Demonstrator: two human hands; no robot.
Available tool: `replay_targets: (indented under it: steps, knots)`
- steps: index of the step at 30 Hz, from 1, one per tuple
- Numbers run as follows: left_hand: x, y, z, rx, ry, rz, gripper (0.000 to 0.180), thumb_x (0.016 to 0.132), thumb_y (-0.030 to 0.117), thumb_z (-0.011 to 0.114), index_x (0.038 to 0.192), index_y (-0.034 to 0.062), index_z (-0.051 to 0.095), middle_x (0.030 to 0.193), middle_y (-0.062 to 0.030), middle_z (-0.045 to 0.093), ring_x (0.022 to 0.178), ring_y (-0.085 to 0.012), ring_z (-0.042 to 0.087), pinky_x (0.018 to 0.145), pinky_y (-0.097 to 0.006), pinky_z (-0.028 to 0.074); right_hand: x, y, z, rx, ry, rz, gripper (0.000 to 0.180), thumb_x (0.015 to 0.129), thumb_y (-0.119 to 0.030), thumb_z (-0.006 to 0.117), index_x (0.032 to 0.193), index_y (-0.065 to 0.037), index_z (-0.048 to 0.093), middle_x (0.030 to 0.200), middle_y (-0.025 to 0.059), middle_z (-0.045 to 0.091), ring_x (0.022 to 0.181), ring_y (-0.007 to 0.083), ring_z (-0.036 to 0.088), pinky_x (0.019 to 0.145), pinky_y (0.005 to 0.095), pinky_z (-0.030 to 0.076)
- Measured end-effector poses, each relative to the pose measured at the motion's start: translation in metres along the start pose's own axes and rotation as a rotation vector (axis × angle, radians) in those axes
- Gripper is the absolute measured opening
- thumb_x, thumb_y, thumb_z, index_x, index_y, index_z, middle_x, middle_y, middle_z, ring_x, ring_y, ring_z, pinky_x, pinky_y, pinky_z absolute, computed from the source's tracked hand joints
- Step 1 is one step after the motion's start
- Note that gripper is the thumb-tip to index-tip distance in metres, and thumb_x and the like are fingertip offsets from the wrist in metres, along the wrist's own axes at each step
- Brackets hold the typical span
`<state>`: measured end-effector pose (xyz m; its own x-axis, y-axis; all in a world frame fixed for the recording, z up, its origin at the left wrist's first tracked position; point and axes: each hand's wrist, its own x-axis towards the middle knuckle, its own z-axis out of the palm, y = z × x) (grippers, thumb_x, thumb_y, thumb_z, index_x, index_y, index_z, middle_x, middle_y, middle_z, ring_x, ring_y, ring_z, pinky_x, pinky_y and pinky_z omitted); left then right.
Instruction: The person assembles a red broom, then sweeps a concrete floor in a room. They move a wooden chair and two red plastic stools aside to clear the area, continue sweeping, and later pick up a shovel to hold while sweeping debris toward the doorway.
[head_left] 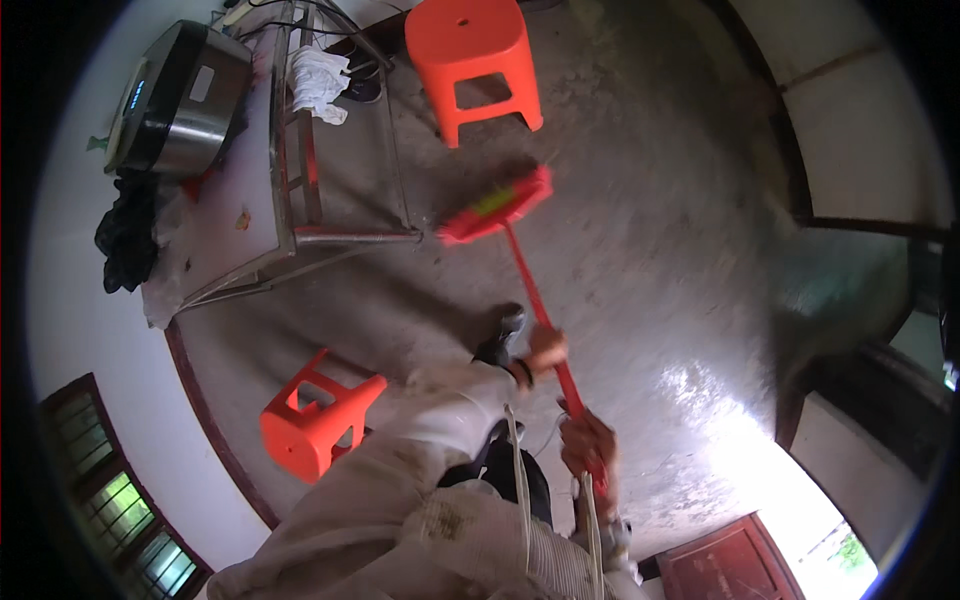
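A red broom [535,285] slants across the middle of the view, its wide head [495,207] a little above the concrete floor or on it; I cannot tell which. The head is blurred by motion and has a yellow-green patch. My left hand [546,350], with a dark band at the wrist, is closed round the middle of the handle. Lower down, near the handle's end, my right hand [588,442] is wrapped round it too. My shoes [500,335] show partly below the left forearm.
An orange stool [475,45] stands beyond the broom head. Another orange stool [315,420] is at the lower left. A metal-framed table [235,225] at left bears a steel-and-black appliance [190,100] and a black bag [130,235]. A white cloth [320,82] hangs there. A red door [730,562] is lower right.
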<state>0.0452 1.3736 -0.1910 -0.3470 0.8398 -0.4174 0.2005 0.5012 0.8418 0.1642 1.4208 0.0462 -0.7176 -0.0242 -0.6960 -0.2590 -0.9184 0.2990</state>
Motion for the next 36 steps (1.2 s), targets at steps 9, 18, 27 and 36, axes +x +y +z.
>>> replay_targets:
  steps: [9, 18, 27, 36]
  knots:
    - [0.049, 0.202, 0.079, -0.768, -0.587, -0.572, 0.036, 0.083, 0.033, 0.053, 0.067, 0.0012, 0.052, 0.055, -0.0063, 0.051, 0.049, -0.0171, 0.052, 0.038, -0.035, 0.041, -0.085, -0.019, 0.088, -0.178, 0.520, -0.480, 0.031, 0.093, -0.022, 0.038, 0.114, -0.002, 0.049, 0.056, -0.0045, 0.031, 0.038, 0.0032, 0.025, 0.029, 0.0199, 0.022]
    - [0.103, 0.394, -0.192, -1.148, -0.654, 0.565, 0.024, 0.088, 0.027, 0.052, 0.092, 0.0033, 0.050, 0.090, -0.0047, 0.046, 0.079, -0.0128, 0.042, 0.070, -0.025, 0.035, -0.112, -0.096, 0.074, -0.985, 0.745, -0.528, 0.008, 0.082, -0.001, 0.046, 0.087, -0.007, 0.046, 0.050, 0.0005, 0.038, 0.035, 0.0093, 0.037, 0.029, 0.0233, 0.028]
    - [0.127, 0.532, -0.255, -2.011, -0.546, 1.370, 0.036, 0.083, 0.021, 0.059, 0.094, -0.0108, 0.047, 0.085, -0.0135, 0.050, 0.067, -0.0146, 0.047, 0.053, -0.027, 0.039, -0.030, -0.230, 0.049, -1.985, 0.917, -0.682, 0.044, 0.075, -0.010, 0.058, 0.116, -0.002, 0.044, 0.063, 0.0150, 0.054, 0.057, 0.0242, 0.058, 0.049, 0.0359, 0.045]
    - [0.195, 0.507, -0.328, -2.009, -0.548, 1.396, 0.026, 0.081, 0.009, 0.060, 0.095, -0.0091, 0.047, 0.085, -0.0160, 0.050, 0.058, -0.0109, 0.045, 0.046, -0.024, 0.037, 0.029, -0.264, 0.115, -1.565, 0.910, -0.132, 0.031, 0.076, -0.006, 0.057, 0.102, 0.003, 0.043, 0.064, 0.0106, 0.053, 0.047, 0.0182, 0.055, 0.037, 0.0321, 0.048]
